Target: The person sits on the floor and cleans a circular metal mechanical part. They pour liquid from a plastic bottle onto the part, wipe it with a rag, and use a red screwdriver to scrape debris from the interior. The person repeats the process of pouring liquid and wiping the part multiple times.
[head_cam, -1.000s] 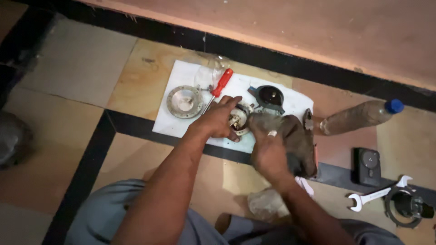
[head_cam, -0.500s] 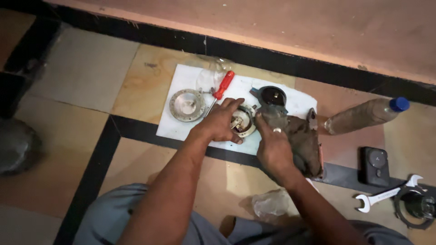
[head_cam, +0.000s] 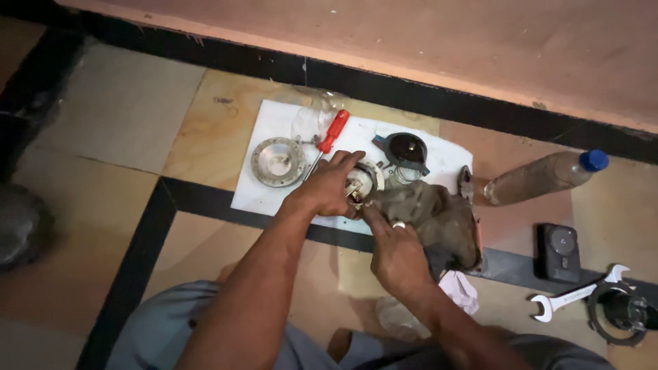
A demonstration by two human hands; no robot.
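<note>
A small round metal part [head_cam: 361, 183], pale and shiny, sits on a white sheet [head_cam: 274, 195] on the tiled floor. The left hand [head_cam: 329, 185] curls closed over its rim, gripping it. The right hand [head_cam: 396, 255] presses fingertips to the part, perhaps pinching a grimy brown rag [head_cam: 439, 216]. Nearby lie a metal disc [head_cam: 277, 162], a red screwdriver [head_cam: 332, 132] and a dusty bottle [head_cam: 541, 177].

Both bare forearms are extended from the bottom of the frame toward its centre. The left hand [head_cam: 329, 188] is held palm down with fingers curled. The right hand [head_cam: 397, 253] is set just below and right, its fingers pointed up-left.
</note>
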